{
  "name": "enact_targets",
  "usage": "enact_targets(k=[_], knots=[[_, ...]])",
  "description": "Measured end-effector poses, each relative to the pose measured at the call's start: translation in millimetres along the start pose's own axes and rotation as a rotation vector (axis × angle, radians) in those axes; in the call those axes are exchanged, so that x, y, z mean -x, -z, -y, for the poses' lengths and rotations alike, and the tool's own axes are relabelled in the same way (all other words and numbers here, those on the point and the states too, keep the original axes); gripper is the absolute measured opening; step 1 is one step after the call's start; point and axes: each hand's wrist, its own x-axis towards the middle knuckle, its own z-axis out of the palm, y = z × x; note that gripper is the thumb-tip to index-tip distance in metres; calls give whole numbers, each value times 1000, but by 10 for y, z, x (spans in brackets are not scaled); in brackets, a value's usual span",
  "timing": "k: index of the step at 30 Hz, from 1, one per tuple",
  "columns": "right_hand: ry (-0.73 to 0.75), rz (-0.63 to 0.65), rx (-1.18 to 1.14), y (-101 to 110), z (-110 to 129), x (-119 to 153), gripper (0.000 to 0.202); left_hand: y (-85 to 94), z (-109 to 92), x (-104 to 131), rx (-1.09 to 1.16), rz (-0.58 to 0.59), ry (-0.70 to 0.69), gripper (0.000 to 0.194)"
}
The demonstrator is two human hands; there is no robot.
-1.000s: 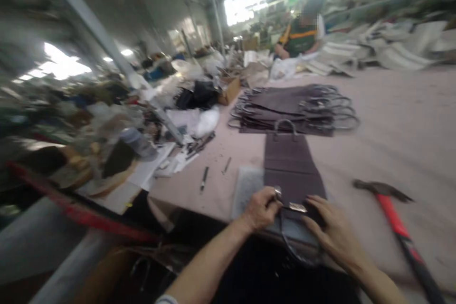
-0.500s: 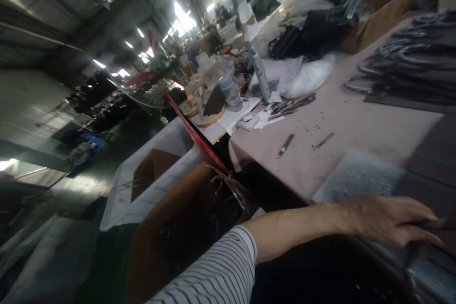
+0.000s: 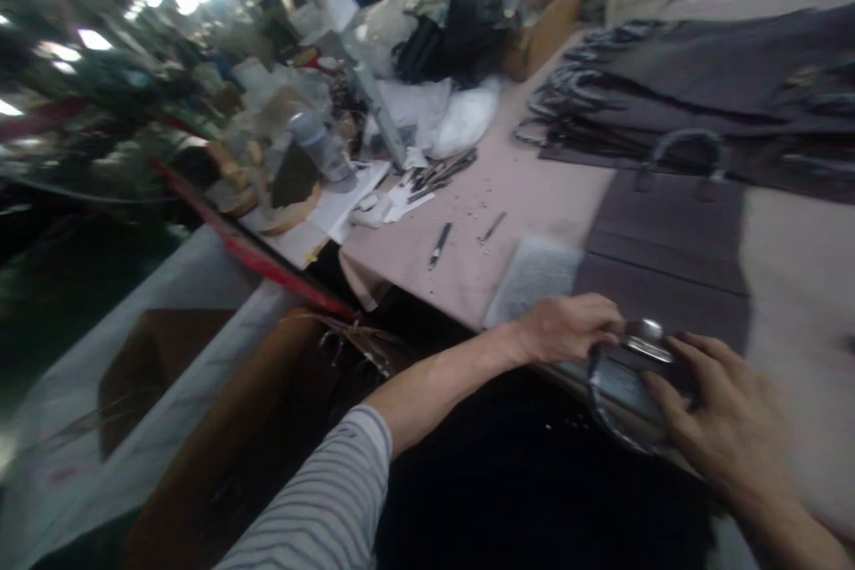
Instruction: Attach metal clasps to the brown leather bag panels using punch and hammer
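A dark bag panel (image 3: pixel 668 258) with a curved handle (image 3: pixel 691 142) lies on the pinkish table (image 3: pixel 548 196). At the table's front edge, my left hand (image 3: pixel 574 327) is closed on the left end of a dark strap piece with a shiny metal fitting (image 3: pixel 647 338). Around the right end of the same piece, my right hand (image 3: pixel 721 401) has its thumb and fingers wrapped. A dark curved loop (image 3: pixel 611 423) hangs below the piece, between my hands. Beside my left hand lies a greyish translucent sheet (image 3: pixel 534 276).
Stacked dark bag pieces (image 3: pixel 701 80) lie at the back right. A marker-like tool (image 3: pixel 440 245) and thin tools (image 3: pixel 444 174) rest on the table near a metal post (image 3: pixel 374 98). An open cardboard box (image 3: pixel 233 410) stands below, left of the table.
The view has swung right. My right hand and the metal fitting have come into sight, and the bag panel now shows more fully. My left hand appears farther left in the picture.
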Motion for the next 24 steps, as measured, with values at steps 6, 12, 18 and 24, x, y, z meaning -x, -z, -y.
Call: enact_targets(k=[6, 12, 18, 24], knots=[[-199, 1, 50, 137, 236, 20, 44, -41, 193, 186, 506, -500, 323, 29], [-220, -93, -73, 176, 221, 104, 52, -6, 124, 329, 315, -400, 208, 26], [-197, -310, -120, 181, 289, 310, 32, -131, -71, 213, 317, -358, 168, 22], [-286, -389, -117, 160, 319, 460, 29, -313, -186, -23, 342, -271, 149, 19]])
